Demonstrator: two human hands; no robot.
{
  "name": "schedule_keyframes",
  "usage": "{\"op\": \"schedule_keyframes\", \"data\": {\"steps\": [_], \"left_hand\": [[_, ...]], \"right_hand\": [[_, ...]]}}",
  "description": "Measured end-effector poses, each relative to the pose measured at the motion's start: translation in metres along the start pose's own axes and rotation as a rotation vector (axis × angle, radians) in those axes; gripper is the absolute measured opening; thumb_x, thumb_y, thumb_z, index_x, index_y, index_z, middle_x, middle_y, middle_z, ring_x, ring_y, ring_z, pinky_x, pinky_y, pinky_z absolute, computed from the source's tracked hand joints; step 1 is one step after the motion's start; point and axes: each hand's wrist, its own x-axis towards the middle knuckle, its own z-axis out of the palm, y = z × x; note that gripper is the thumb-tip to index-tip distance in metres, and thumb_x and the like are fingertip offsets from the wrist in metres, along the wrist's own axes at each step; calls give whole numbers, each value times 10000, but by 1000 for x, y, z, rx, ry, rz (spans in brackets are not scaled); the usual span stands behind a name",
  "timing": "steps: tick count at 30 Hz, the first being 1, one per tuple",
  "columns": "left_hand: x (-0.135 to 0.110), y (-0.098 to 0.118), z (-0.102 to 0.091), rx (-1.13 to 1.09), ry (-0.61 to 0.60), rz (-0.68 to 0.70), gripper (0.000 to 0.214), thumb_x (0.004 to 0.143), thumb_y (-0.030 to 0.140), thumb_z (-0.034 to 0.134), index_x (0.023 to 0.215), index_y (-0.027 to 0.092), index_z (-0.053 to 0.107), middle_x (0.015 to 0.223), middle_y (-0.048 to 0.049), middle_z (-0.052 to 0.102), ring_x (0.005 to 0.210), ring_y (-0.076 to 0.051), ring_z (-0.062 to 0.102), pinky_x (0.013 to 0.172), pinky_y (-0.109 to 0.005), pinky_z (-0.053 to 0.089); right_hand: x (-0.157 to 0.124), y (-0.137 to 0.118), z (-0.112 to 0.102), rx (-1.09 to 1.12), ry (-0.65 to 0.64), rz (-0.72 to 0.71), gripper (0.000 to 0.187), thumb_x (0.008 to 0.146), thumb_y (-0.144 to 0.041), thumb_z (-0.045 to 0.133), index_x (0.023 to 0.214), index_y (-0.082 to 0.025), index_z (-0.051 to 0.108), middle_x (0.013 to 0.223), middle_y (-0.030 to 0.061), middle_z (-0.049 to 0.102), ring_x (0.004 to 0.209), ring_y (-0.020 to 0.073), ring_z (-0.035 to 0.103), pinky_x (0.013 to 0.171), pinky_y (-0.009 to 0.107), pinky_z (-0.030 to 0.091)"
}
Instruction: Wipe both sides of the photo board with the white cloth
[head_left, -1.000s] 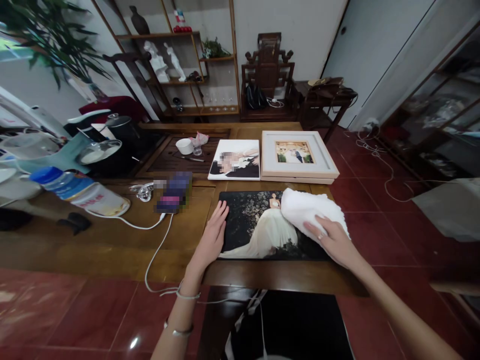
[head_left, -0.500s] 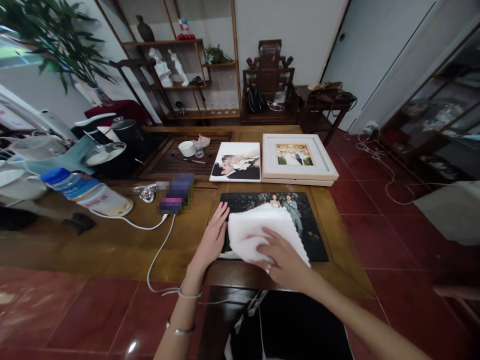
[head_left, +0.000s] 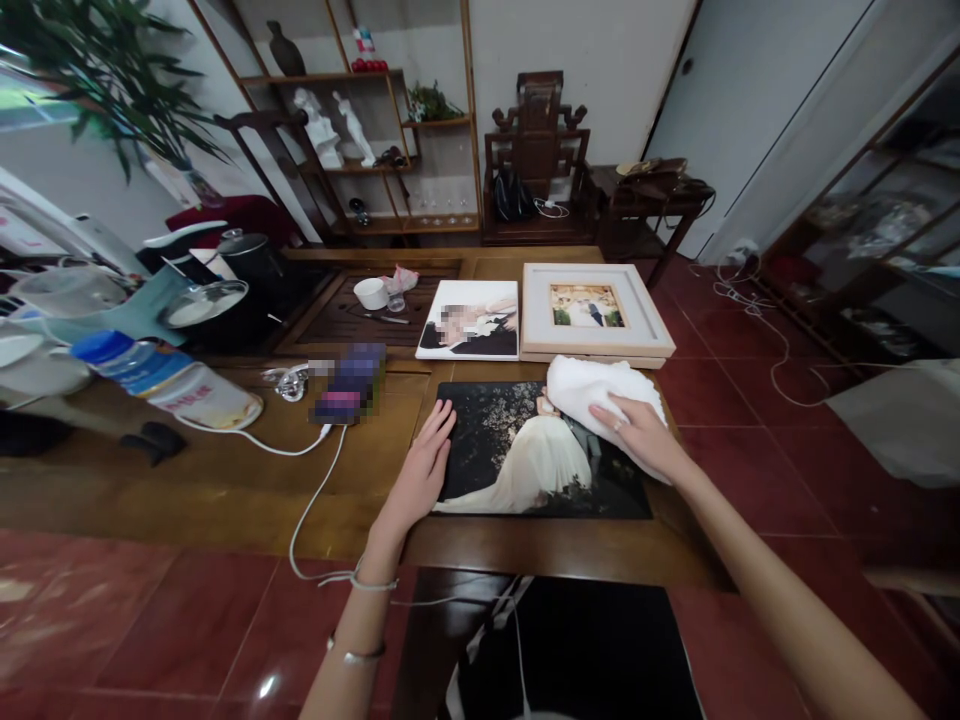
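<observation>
A dark wedding photo panel (head_left: 495, 440) lies flat on the wooden table, showing a long white gown and part of a suit. My left hand (head_left: 426, 460) rests flat along the panel's left edge, fingers stretched out and holding nothing. Under my right hand (head_left: 641, 432) is a white cloth (head_left: 592, 385), gripped and pressed over the panel's upper right corner. The cloth hides that corner and the upper part of the pictured couple, and it hangs slightly past the panel's right edge.
Behind the panel lie a smaller photo panel (head_left: 469, 322) and a pale framed photo (head_left: 536, 310). To the left are a phone (head_left: 351, 385) on a white cable, a blue-capped bottle (head_left: 180, 385), a white cup (head_left: 370, 293) and a dark pot (head_left: 247, 258).
My right hand has slid the cloth up and to the right across the panel, uncovering the white gown. My left hand has stayed at the left edge.
</observation>
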Motion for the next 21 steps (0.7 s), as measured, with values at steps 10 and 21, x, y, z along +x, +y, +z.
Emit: {"op": "schedule_keyframes", "data": {"steps": [10, 21], "left_hand": [[1, 3, 1, 1, 23, -21, 437, 978, 266, 325, 1407, 232, 404, 1524, -82, 334, 1434, -198, 228, 1167, -483, 186], [0, -1, -1, 2, 0, 23, 441, 979, 257, 324, 1416, 255, 385, 1527, -74, 328, 1441, -199, 205, 1164, -494, 193]], "right_hand": [[-54, -21, 24, -21, -20, -42, 290, 875, -444, 477, 709, -237, 593, 859, 65, 695, 1305, 343, 421, 1016, 486, 384], [-60, -18, 4, 47, -219, -61, 341, 886, -477, 479, 665, -235, 574, 851, 58, 697, 1253, 337, 480, 1000, 446, 387]]}}
